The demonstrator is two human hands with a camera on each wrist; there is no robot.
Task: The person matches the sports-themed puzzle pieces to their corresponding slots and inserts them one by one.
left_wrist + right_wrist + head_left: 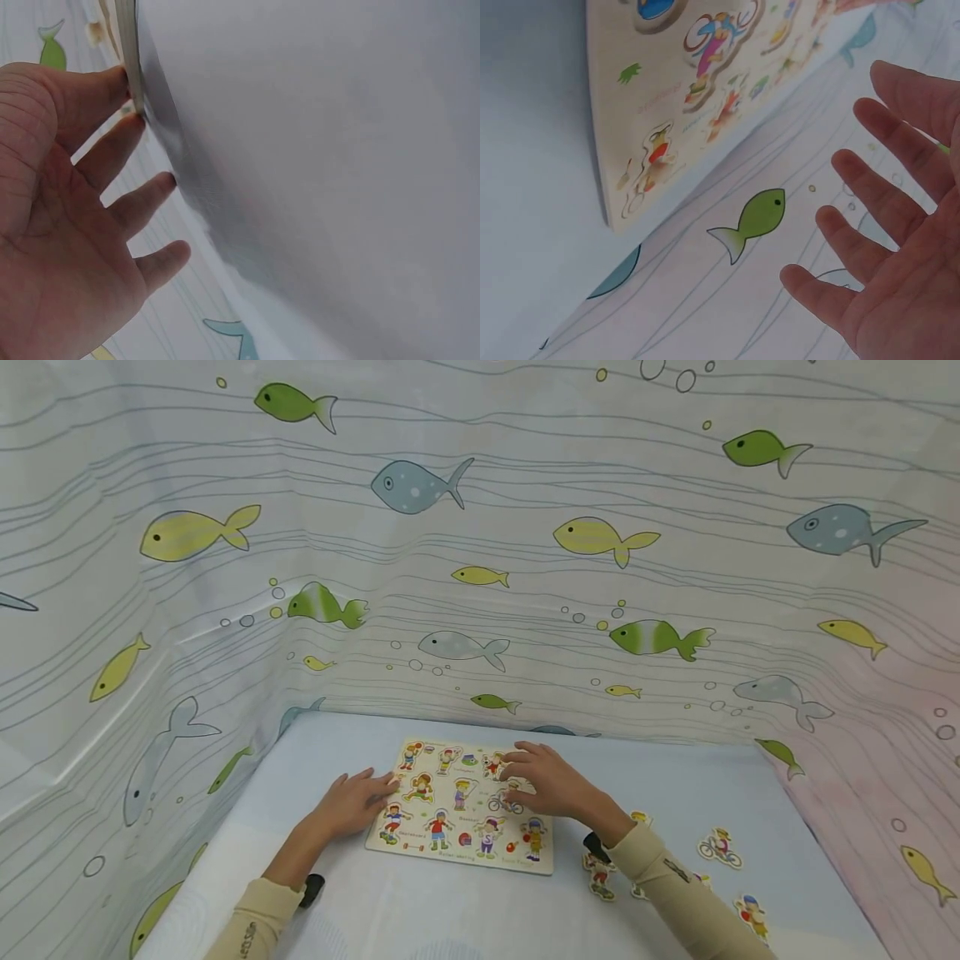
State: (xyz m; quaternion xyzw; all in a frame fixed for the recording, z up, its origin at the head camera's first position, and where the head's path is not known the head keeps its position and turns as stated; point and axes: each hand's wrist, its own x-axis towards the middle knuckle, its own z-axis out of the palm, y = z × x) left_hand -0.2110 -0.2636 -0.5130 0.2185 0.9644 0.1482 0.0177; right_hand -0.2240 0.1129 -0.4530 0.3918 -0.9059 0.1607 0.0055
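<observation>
A pale wooden peg-style puzzle board printed with sporting children lies on the table. My left hand is at its left edge; in the left wrist view, the thumb and a fingertip of the left hand touch the board's edge, the other fingers spread apart. Over the board's upper right part is my right hand, partly covering a cyclist figure. The right wrist view shows the right hand with spread fingers, holding nothing, apart from the board.
Right of the board lie loose figure pieces: a cyclist, a blue-capped figure and a skater-like figure; others are partly hidden by the right sleeve. A fish-patterned curtain surrounds the pale table.
</observation>
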